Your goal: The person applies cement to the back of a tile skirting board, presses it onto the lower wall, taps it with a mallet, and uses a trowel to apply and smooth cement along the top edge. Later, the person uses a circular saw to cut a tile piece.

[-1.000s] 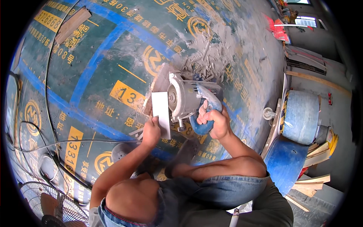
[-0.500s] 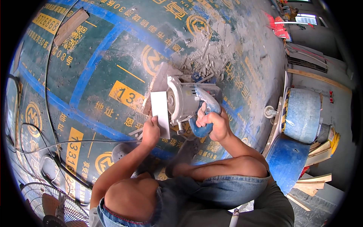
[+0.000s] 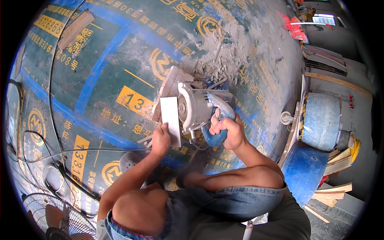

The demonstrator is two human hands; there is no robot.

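Note:
My left hand (image 3: 161,139) grips the lower left edge of a narrow white tile (image 3: 170,116), thumb on its top face. Fingers of my right hand (image 3: 229,129) are wrapped round the blue handle (image 3: 221,106) of a dusty handheld circular saw (image 3: 196,105). The saw's round silver guard stands against the right side of the tile; the blade's cutting edge is hidden. Beneath the tile's far end lies a rough, dust-covered block (image 3: 173,82). Both hands are close to the floor, in front of my bent knees.
Grey offcut strips (image 3: 222,66) and dust lie beyond the saw. A black cable (image 3: 51,80) runs down the left, near a fan (image 3: 56,216). A wooden board (image 3: 77,29) lies far left. Blue barrels (image 3: 320,120) and timber pieces (image 3: 338,164) are at the right.
Almost nothing differs. The view has shifted slightly, and the tile, saw and both hands keep nearly the same places, with the same holds.

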